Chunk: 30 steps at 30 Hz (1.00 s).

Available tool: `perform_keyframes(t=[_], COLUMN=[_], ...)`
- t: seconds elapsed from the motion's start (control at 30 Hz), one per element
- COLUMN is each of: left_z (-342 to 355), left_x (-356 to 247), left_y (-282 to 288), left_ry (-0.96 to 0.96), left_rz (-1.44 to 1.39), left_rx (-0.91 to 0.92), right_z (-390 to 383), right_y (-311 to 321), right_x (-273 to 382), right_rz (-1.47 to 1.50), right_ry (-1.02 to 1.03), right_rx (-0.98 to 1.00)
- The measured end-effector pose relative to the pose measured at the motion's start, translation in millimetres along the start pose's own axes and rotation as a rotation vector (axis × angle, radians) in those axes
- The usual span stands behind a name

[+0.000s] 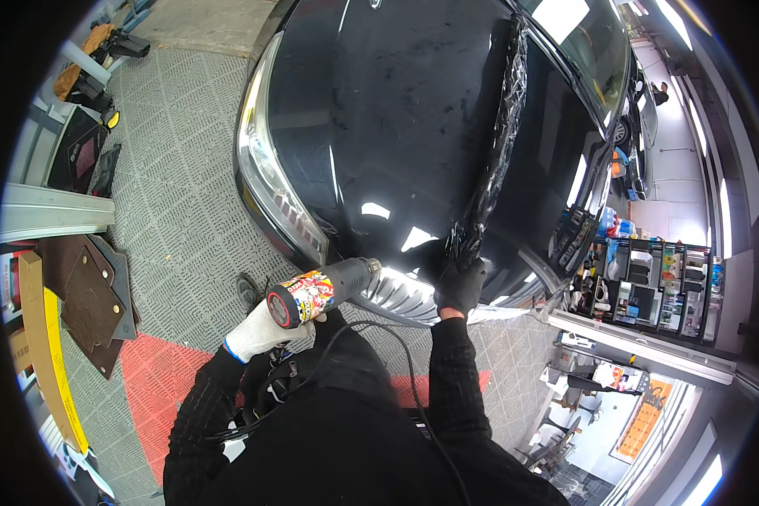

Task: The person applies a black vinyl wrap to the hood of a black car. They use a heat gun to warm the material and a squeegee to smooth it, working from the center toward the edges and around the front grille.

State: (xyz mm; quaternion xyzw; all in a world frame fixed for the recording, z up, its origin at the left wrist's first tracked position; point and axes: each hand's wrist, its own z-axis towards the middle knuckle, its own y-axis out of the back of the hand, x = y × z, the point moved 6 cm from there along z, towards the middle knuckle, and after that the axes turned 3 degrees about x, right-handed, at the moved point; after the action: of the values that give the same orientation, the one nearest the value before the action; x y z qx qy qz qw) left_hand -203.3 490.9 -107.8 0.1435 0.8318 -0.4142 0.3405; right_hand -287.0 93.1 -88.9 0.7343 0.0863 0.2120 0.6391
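Note:
My left hand [261, 334], in a white knitted glove, grips a heat gun [314, 295] covered in colourful stickers. Its metal nozzle points right, toward the front corner of a black car's hood [396, 110]. A black cable [409, 354] loops across my front. My right hand [461, 285], in a black glove, is closed around the near end of a crumpled strip of glossy black film [499, 156]. From there the bunched film runs over the hood to near the windshield. The clear headlight [266, 160] curves along the car's left edge.
Grey grid floor tiles [181, 160] with a red section [164, 379] surround the car. Brown floor mats [84, 291] and a long cardboard box [51, 354] lean at the left. A shelf of bottles and boxes [649, 287] stands at the right. A shoe [247, 289] shows beside the bumper.

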Motion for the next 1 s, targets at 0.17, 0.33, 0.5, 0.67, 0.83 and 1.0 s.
perform_keyframes(t=[0.17, 0.33, 0.5, 0.67, 0.83, 1.0], left_z=[-8.9, -14.1, -13.9, -12.4, -3.6, 1.0], left_x=[-4.0, -2.9, 3.1, 10.4, 19.7, 16.6], left_y=[3.2, 8.7, 8.4, 1.7, -6.5, -11.6], left_ry=[0.035, -0.003, -0.007, 0.043, 0.075, 0.042], left_rz=[0.024, 0.031, -0.003, -0.055, -0.021, 0.024], left_rx=[-0.020, -0.043, -0.035, -0.044, -0.005, -0.023], right_z=[10.1, 17.5, 26.3, 34.4, 22.6, 25.6], right_y=[8.0, -3.6, -27.2, -36.6, -18.2, -0.6], right_x=[-5.4, -17.0, -13.0, -4.2, 8.0, 12.1], right_rz=[-0.167, 0.183, 0.130, 0.362, 0.408, -0.165], right_ry=[-0.037, 0.015, 0.132, 0.149, 0.196, 0.145], right_rx=[-0.046, -0.062, -0.165, -0.018, 0.179, 0.042])
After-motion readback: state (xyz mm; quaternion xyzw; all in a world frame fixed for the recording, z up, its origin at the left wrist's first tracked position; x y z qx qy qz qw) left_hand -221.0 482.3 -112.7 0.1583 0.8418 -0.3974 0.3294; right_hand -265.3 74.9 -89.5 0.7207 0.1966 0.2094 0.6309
